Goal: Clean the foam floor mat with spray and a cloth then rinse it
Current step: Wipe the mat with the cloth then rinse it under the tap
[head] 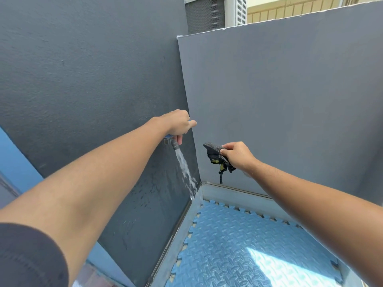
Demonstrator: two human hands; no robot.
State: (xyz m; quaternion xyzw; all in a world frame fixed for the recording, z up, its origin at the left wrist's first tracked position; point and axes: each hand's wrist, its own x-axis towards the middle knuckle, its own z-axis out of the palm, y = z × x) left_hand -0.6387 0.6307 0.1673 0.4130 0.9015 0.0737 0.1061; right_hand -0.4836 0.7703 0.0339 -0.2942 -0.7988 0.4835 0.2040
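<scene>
While left hand (177, 123) grips tap (173, 143), right hand (238, 155) holds cloth (215, 154)

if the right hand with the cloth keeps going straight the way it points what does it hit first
Probably the falling water stream from the tap: the right hand and its dark cloth point left toward it. Depth is unclear, so it could reach the grey wall instead.

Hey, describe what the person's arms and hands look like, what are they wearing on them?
Both forearms are bare, and so are the left hand and the right hand: no gloves, watch, rings or bracelets show. The left arm has a short dark sleeve ending above the elbow. The right arm leaves the picture before any sleeve shows.
</scene>
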